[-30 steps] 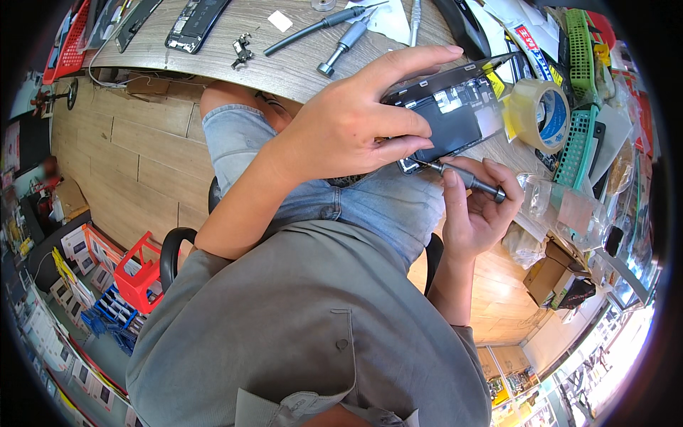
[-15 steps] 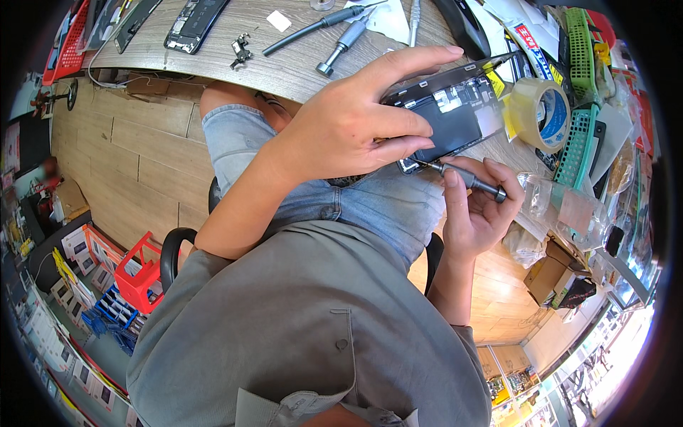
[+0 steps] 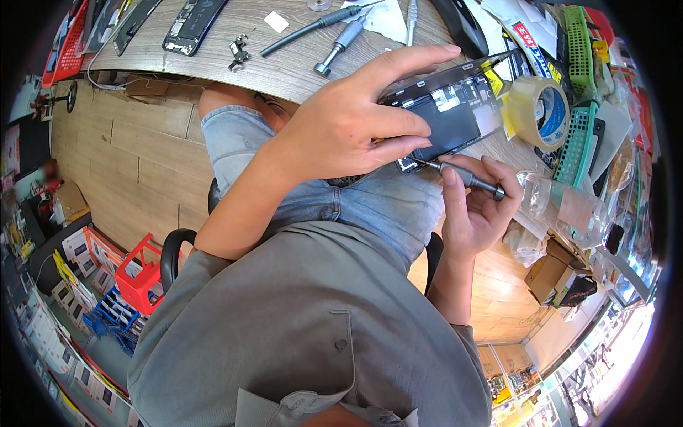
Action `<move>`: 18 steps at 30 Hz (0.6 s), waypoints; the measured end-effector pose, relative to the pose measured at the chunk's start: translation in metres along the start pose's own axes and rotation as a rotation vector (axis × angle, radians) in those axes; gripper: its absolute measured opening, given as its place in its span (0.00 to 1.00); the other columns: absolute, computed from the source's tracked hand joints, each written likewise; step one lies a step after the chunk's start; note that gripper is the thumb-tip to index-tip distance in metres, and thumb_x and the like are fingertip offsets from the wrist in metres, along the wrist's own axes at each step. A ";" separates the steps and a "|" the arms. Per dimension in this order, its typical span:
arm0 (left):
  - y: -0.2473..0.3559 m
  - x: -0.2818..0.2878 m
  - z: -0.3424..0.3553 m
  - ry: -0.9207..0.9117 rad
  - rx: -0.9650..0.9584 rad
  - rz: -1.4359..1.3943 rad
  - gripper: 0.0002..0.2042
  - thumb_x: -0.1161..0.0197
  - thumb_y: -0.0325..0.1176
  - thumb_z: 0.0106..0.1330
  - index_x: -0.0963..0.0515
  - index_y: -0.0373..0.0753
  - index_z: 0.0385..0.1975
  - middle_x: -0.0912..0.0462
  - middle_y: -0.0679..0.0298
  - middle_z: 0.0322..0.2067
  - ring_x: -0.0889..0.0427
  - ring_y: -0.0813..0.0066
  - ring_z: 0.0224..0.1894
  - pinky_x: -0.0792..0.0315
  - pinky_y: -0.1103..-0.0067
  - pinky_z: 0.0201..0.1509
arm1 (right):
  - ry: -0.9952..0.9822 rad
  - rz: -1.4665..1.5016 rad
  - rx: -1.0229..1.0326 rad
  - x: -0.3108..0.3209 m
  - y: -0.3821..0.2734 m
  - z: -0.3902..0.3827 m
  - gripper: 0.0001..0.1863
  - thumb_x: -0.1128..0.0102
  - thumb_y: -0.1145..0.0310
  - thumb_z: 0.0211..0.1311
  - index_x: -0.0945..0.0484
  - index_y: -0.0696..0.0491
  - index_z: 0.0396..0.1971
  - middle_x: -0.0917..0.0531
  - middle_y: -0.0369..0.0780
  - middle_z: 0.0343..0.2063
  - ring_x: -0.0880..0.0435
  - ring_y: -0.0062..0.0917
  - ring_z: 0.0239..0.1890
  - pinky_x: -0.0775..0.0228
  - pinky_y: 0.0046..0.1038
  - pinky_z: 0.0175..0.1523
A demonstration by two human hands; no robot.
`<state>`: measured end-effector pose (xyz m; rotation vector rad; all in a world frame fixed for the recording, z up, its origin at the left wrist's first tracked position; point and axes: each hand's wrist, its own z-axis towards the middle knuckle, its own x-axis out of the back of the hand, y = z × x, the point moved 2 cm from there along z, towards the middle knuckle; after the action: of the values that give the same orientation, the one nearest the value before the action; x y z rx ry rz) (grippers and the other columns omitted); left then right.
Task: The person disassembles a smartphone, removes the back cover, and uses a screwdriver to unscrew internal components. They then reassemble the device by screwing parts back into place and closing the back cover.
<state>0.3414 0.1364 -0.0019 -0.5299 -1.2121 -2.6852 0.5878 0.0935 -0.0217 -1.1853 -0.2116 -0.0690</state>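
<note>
My left hand (image 3: 363,117) grips an opened smartphone (image 3: 459,127) over the near edge of the table, its fingers around the phone's left end. The phone's inside faces up, with a black battery area and bright metal parts; a dark panel (image 3: 466,71) stands raised along its far side. In my right hand (image 3: 478,213) is a grey precision screwdriver (image 3: 471,178), held between thumb and fingers. The thin tip points left onto the phone's near corner. Whether it sits in a screw is too small to tell.
More screwdrivers (image 3: 343,47), a small metal part (image 3: 239,53) and another opened phone (image 3: 192,27) lie on the wooden table (image 3: 292,77). At right stand a clear tape roll (image 3: 528,114) and green baskets (image 3: 578,146). A red plastic stand (image 3: 139,274) is at lower left.
The whole picture has shifted very slightly. Both hands keep nearly the same pose, with the screwdriver still at the phone's near corner.
</note>
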 end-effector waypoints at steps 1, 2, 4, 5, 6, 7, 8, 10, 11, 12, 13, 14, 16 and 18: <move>0.000 0.000 0.000 -0.003 0.002 -0.002 0.10 0.14 0.25 0.60 0.07 0.35 0.39 0.25 0.39 0.77 0.15 0.42 0.72 0.20 0.60 0.77 | 0.001 -0.001 -0.002 0.000 0.000 0.000 0.34 0.23 0.88 0.68 0.32 0.57 0.67 0.06 0.53 0.48 0.07 0.28 0.48 0.20 0.24 0.49; 0.001 0.000 0.000 -0.005 0.003 -0.004 0.10 0.14 0.25 0.60 0.07 0.35 0.39 0.25 0.39 0.77 0.15 0.42 0.73 0.20 0.60 0.77 | 0.002 -0.003 -0.004 0.000 0.000 0.000 0.34 0.23 0.88 0.68 0.32 0.57 0.67 0.06 0.53 0.48 0.07 0.28 0.48 0.20 0.24 0.48; 0.001 0.000 0.000 -0.009 0.002 -0.010 0.09 0.14 0.25 0.60 0.07 0.35 0.39 0.25 0.39 0.77 0.16 0.42 0.73 0.20 0.59 0.78 | 0.003 0.002 -0.006 0.000 0.000 0.000 0.34 0.23 0.88 0.68 0.32 0.57 0.67 0.06 0.53 0.48 0.07 0.28 0.47 0.21 0.23 0.48; 0.000 0.000 0.000 -0.011 0.001 -0.012 0.09 0.14 0.25 0.60 0.07 0.35 0.38 0.25 0.39 0.77 0.16 0.42 0.73 0.20 0.59 0.78 | 0.003 0.005 -0.007 0.000 0.000 0.001 0.34 0.23 0.88 0.68 0.32 0.57 0.67 0.06 0.53 0.48 0.07 0.28 0.47 0.21 0.23 0.47; 0.001 0.000 0.000 -0.012 0.002 -0.012 0.09 0.14 0.25 0.59 0.07 0.35 0.38 0.25 0.39 0.77 0.16 0.42 0.73 0.20 0.59 0.78 | 0.004 0.001 0.002 -0.001 0.000 0.001 0.34 0.23 0.88 0.68 0.32 0.57 0.67 0.06 0.53 0.48 0.07 0.28 0.47 0.21 0.23 0.47; 0.001 0.001 0.001 -0.013 0.003 -0.011 0.09 0.14 0.25 0.59 0.07 0.35 0.38 0.25 0.39 0.77 0.16 0.42 0.73 0.20 0.59 0.78 | 0.005 -0.002 0.011 -0.001 0.000 0.002 0.34 0.23 0.88 0.68 0.32 0.57 0.67 0.06 0.53 0.48 0.07 0.28 0.47 0.21 0.23 0.47; 0.001 0.001 0.001 -0.014 0.004 -0.010 0.09 0.14 0.25 0.59 0.07 0.35 0.37 0.25 0.39 0.77 0.16 0.42 0.74 0.20 0.58 0.78 | 0.006 -0.005 0.019 -0.001 0.000 0.002 0.34 0.23 0.88 0.68 0.32 0.57 0.67 0.06 0.53 0.48 0.07 0.28 0.47 0.21 0.23 0.47; 0.001 0.002 0.001 -0.024 0.008 -0.013 0.09 0.14 0.25 0.58 0.07 0.35 0.37 0.26 0.39 0.78 0.16 0.42 0.74 0.20 0.58 0.78 | 0.001 -0.003 0.025 -0.001 0.001 0.001 0.34 0.23 0.88 0.68 0.32 0.57 0.67 0.06 0.53 0.47 0.07 0.28 0.47 0.21 0.23 0.47; 0.001 0.002 0.001 -0.029 0.011 -0.015 0.09 0.14 0.25 0.58 0.07 0.35 0.37 0.26 0.39 0.78 0.17 0.42 0.74 0.20 0.57 0.79 | -0.002 -0.002 0.028 -0.001 0.002 0.001 0.34 0.23 0.88 0.68 0.32 0.57 0.67 0.06 0.53 0.47 0.07 0.28 0.47 0.21 0.23 0.47; 0.001 0.003 0.001 -0.030 0.012 -0.016 0.09 0.14 0.25 0.58 0.07 0.35 0.37 0.26 0.39 0.78 0.17 0.42 0.74 0.20 0.58 0.79 | -0.002 -0.002 0.031 -0.001 0.002 0.001 0.34 0.22 0.88 0.68 0.32 0.57 0.67 0.06 0.53 0.47 0.07 0.28 0.47 0.21 0.23 0.46; 0.001 0.003 0.001 -0.031 0.013 -0.016 0.10 0.14 0.25 0.58 0.07 0.35 0.37 0.27 0.39 0.78 0.17 0.42 0.74 0.21 0.58 0.79 | -0.003 -0.002 0.034 -0.001 0.002 0.002 0.34 0.22 0.88 0.68 0.32 0.57 0.67 0.06 0.53 0.47 0.07 0.28 0.47 0.21 0.23 0.46; 0.001 0.003 0.001 -0.033 0.014 -0.017 0.10 0.14 0.25 0.57 0.07 0.36 0.37 0.27 0.39 0.79 0.16 0.42 0.74 0.21 0.58 0.78 | -0.003 -0.003 0.036 -0.001 0.002 0.002 0.34 0.22 0.88 0.68 0.32 0.57 0.67 0.06 0.53 0.47 0.07 0.28 0.47 0.21 0.22 0.46; 0.002 0.004 0.001 -0.040 0.014 -0.017 0.10 0.13 0.25 0.57 0.06 0.36 0.37 0.27 0.40 0.79 0.17 0.42 0.74 0.21 0.58 0.78 | -0.002 -0.002 0.024 -0.001 0.000 0.002 0.34 0.22 0.87 0.68 0.32 0.57 0.67 0.06 0.53 0.47 0.07 0.27 0.46 0.21 0.22 0.46; 0.002 0.004 0.001 -0.046 0.016 -0.016 0.10 0.13 0.25 0.57 0.06 0.37 0.37 0.27 0.41 0.79 0.17 0.42 0.74 0.21 0.59 0.78 | -0.002 -0.003 0.020 -0.002 0.000 0.002 0.34 0.22 0.87 0.68 0.32 0.57 0.67 0.06 0.53 0.47 0.07 0.26 0.46 0.21 0.22 0.45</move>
<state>0.3380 0.1362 0.0015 -0.5859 -1.2537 -2.6881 0.5859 0.0956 -0.0210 -1.1652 -0.2155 -0.0682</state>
